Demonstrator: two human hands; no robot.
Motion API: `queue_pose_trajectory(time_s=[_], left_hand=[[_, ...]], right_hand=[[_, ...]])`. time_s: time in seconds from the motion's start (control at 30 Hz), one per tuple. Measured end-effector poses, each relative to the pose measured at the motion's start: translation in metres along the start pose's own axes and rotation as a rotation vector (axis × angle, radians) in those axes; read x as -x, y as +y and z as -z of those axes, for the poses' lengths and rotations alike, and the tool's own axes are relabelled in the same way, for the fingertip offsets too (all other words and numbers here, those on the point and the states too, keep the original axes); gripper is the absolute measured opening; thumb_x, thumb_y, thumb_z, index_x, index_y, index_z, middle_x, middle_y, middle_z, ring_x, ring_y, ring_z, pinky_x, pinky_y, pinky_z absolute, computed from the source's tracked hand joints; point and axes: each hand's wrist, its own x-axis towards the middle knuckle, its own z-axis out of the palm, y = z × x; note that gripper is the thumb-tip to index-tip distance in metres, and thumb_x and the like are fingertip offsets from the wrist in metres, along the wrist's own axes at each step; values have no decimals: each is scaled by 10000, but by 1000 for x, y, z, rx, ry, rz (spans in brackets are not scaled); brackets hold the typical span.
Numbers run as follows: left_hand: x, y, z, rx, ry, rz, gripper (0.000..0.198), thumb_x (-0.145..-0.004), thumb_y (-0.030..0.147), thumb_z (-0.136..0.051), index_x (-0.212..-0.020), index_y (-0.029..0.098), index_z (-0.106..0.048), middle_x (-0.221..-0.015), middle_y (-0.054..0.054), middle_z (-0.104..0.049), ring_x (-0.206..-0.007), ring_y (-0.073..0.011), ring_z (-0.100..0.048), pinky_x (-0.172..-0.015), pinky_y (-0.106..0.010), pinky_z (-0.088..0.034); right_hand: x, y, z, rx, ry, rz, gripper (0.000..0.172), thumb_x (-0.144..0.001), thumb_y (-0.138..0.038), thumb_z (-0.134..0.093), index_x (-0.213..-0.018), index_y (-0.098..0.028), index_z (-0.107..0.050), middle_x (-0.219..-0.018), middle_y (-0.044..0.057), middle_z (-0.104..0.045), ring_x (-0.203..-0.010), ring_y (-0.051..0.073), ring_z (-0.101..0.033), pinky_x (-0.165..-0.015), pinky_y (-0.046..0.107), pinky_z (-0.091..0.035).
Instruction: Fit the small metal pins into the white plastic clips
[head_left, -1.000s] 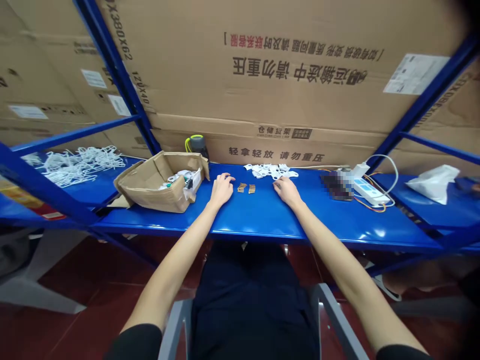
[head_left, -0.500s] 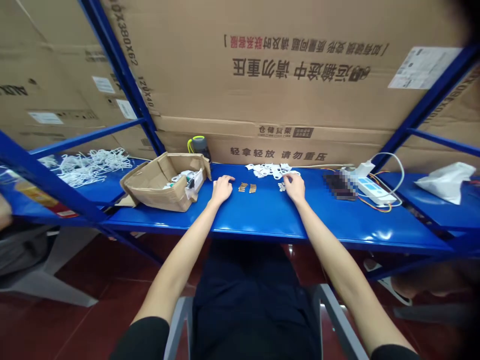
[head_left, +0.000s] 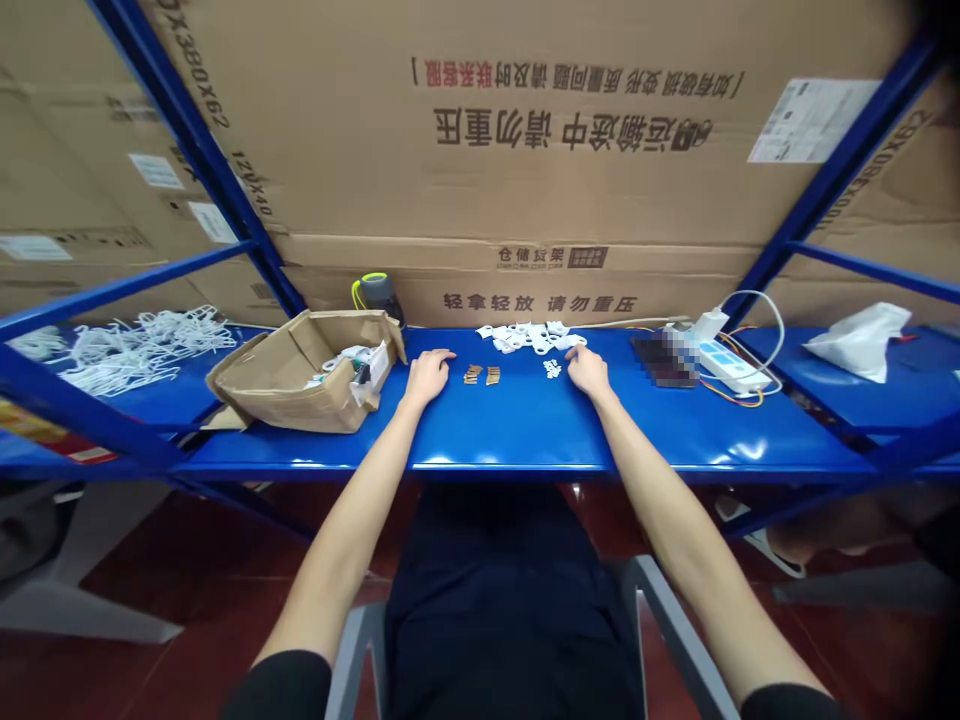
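Observation:
My left hand (head_left: pixel 427 378) lies palm down on the blue steel shelf (head_left: pixel 510 430), holding nothing, just left of two small stacks of brass-coloured pieces (head_left: pixel 482 375). My right hand (head_left: pixel 587 371) rests on the shelf with nothing visible in it. A small cluster of white plastic pieces (head_left: pixel 553 369) lies just left of that hand. Behind it, a larger pile of white plastic parts (head_left: pixel 525 337) lies against the back of the shelf.
An open cardboard box (head_left: pixel 285 380) with white parts inside stands left of my left hand. A dark bottle (head_left: pixel 379 297) stands behind it. To the right are a pixelated object (head_left: pixel 656 360), a white power strip (head_left: pixel 724 365), and a white plastic bag (head_left: pixel 859 340).
A small cluster of white pieces now shows on the shelf left of my right hand, and that hand sits further right. My left hand is nearly still. The view has shifted slightly.

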Motion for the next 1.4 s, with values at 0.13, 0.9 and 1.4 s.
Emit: queue_pose_trajectory(time_s=[0.13,0.9,1.4], left_hand=[[-2,-1,0,26,10,-1,470,-1014,158,-427,-1311,276,-771,-1500,-33,-688,-1406,-287,-596,-1185,-493,-481],[2,3,2,32,7,9,465,-1018,165,-438,-1331,270,-765,-1512,-31,-679,-1410,-297,-590,-1213,-503,-449],[3,7,5,34,-4,24,469,-1020,161,-424,-1320,263,-770,-1523,-45,-670,-1423,-313,-577,-1194,-517,-457]], right_hand=[[-7,20,9,-134,-94,90,416,-890,-152,-444,-1104,-194,-798,-1007,102,-814,-915,276,-741,-893,386,-576],[44,-11,-2,237,-112,421,864,-1038,-776,-366,-1694,-214,-394,-1796,155,-279,-1627,391,-294,-1283,631,-297],[38,2,1,179,-200,297,893,-1030,-802,-347,-1714,-230,-355,-1820,124,-199,-1677,363,-200,-1335,665,-156]])
